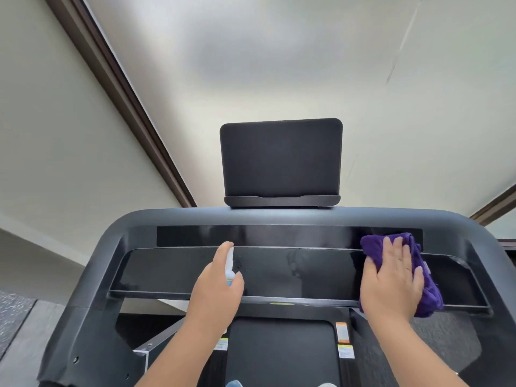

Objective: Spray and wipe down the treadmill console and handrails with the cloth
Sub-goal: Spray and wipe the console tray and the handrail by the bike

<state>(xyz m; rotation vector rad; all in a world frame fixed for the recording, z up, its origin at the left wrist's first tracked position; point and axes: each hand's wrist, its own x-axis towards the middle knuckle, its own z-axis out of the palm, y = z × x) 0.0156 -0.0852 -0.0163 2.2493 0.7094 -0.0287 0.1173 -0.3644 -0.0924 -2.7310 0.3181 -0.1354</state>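
The treadmill console [293, 270] is a wide glossy black panel in a dark grey frame, spanning the lower half of the view. My left hand [216, 286] grips a small white spray bottle [229, 263] with its nozzle aimed at the panel's middle-left; small droplets show on the gloss beside it. My right hand [391, 277] presses flat, fingers spread, on a purple cloth [374, 245] against the panel's right part. The grey handrail frame [92, 275] curves down on the left and right sides.
A black screen [280, 159] stands on a small shelf above the console. Below it lies the black treadmill deck [279, 353] with orange and yellow warning stickers [343, 332]. Pale walls and a dark brown trim strip [117, 88] rise behind.
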